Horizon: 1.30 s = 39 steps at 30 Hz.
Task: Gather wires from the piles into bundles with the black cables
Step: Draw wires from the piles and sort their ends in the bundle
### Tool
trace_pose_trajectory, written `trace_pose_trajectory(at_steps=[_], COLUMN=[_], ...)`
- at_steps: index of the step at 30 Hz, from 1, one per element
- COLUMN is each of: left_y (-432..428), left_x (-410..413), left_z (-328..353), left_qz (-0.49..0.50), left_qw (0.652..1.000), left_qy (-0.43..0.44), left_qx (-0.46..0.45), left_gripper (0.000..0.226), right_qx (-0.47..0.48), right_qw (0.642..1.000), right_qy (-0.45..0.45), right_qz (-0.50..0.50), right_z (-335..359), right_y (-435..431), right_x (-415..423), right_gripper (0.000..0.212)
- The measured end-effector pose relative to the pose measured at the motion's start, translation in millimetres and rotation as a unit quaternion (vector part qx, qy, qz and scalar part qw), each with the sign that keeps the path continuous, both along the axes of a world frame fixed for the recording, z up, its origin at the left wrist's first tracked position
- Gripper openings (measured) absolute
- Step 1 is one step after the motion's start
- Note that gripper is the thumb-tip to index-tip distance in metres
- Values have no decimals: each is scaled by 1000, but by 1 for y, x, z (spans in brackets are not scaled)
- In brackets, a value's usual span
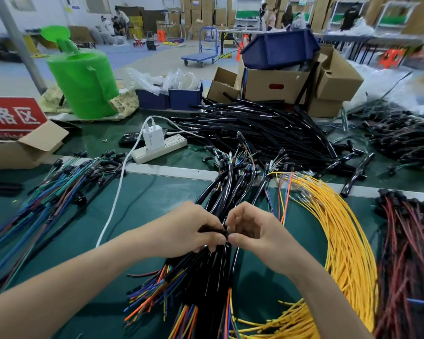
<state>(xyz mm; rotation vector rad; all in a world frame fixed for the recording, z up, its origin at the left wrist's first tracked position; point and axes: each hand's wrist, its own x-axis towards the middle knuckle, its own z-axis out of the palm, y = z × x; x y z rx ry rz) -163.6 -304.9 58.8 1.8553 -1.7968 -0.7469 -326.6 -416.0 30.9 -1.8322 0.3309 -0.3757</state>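
hands meet over the middle of the green table (142,204), both bare forearms coming in from the bottom corners. from my seat i see the left hand (189,231) with fingers curled round a short black cable (213,231) that lies crosswise, and the right hand (252,231) pinching that cable's right end between thumb and forefinger, its other fingers loosely bent above. both hands sit right on top of a thick bundle (206,277) of glossy black cables that runs away from me; its coloured cores, orange, blue, yellow and green, fan out at the near end, and small black plugs crowd the far end. yellow wires (348,241) sweep in a curve just to the right, red and dark wires (411,253) lie beyond them, and blue and green wires (47,199) are spread well to the left. a heap of black tubes (262,128) lies farther back. a red sign (10,116) at the left edge shows the white characters 格区, cut off on its left side. the white charger (153,138) in the power strip (159,150) carries small print i cannot read.
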Motion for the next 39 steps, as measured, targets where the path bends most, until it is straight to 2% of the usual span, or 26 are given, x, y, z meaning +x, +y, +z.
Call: trace_pose_trajectory(at_steps=[2,4,6,8,11,12,14,18,22,24,30,31,33,35,37,39], left_y=[1,3,6,8,7,5,3,6,15,16,0,-2,-5,-3,-2,-3], left_x=[0,4,12,16,10,7,4,9,17,16,-4,-5,-4,-1,1,3], left_z=[2,5,8,7,-1,-2,-2,2,-1,-5,5,11,23,31,37,40], left_qz=[-3,14,48,63,63,61,50,59,72,77,130,128,116,101,86,91], left_qw=[1000,999,997,995,996,996,996,989,985,984,952,946,936,927,924,924], left_qy=[-8,9,46,66,64,61,67,127,149,160,275,296,326,351,362,362], left_qx=[-12,-29,-42,-38,-12,-11,-23,-52,-41,-17,-26,-37,-66,-85,-82,-76], left_gripper=[26,28,27,22,18,18,18,16,20,25,30,31,31,31,31,32], right_qx=[-25,-106,-153,-197,-409,-450,-474,-419,-330,-323,-443,-418,-303,-185,-136,-124], right_qw=[1000,993,983,969,895,874,863,897,922,922,880,890,930,959,964,966], right_qy=[5,33,71,91,126,131,97,11,18,10,-60,-78,-103,-69,-11,8], right_qz=[5,-27,-75,-116,-129,-131,-144,-142,-199,-214,-164,-166,-180,-205,-230,-225], right_z=[0,0,-3,-4,1,3,10,8,-8,-11,21,26,32,32,27,25], right_y=[0,-3,-8,-12,-8,-4,3,-2,-33,-36,-13,-15,-28,-51,-71,-79], right_x=[2,3,1,3,16,22,32,41,38,38,68,70,68,61,54,53], right_gripper=[14,9,41,52,47,47,51,37,55,56,48,49,57,72,78,78])
